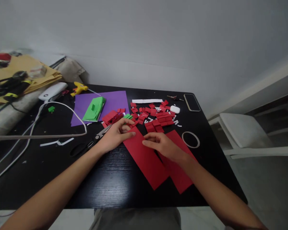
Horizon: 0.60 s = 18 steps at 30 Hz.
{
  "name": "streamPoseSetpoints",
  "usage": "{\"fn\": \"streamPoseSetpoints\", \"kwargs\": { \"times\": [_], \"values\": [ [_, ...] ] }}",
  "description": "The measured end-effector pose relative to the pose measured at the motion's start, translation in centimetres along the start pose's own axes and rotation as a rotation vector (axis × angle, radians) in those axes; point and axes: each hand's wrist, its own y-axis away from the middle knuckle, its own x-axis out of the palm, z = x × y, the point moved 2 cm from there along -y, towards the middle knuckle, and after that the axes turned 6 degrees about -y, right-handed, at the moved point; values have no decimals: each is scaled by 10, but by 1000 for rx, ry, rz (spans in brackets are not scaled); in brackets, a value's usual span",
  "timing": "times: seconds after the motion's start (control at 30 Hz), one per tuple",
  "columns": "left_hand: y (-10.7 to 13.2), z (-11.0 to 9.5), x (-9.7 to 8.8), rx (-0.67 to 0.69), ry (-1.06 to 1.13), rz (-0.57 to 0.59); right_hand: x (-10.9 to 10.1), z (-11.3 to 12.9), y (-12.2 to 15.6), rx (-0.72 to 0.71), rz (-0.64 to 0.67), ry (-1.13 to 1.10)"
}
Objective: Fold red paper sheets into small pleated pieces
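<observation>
A strip of red paper (150,161) lies slanted on the black table in front of me. My left hand (116,135) is at its far end, thumb over the top edge and the other fingers bent just beyond it. Over the strip's right edge, my right hand (163,144) has its fingers loosely curled and its thumb apart, with nothing visible between them. A second red sheet (181,177) lies partly under my right hand and forearm. Small folded red paper pieces (158,119) are heaped beyond both hands, with a few green pieces (128,116) near my left fingertips.
Scissors (96,139) lie beside my left wrist. Green paper (94,108) rests on a purple sheet (115,99). A yellow glue gun (79,88), a white cable (62,136), a tape ring (190,132), a white case (175,109) and a phone (192,103) surround the work.
</observation>
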Motion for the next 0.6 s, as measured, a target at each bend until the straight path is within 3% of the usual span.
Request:
{"fn": "streamPoseSetpoints", "kwargs": {
  "times": [0.17, 0.27, 0.6],
  "values": [
    [-3, 19, 18, -60, 332, -13, 15, -18, -9, -1, -199, -262],
    [-1, 32, 20, -142, 476, 85, 16, -28, -8, 3, -248, -388],
    [7, 46, 23, -146, 324, 165, 14, -42, -8, 31, -240, -376]
  ]
}}
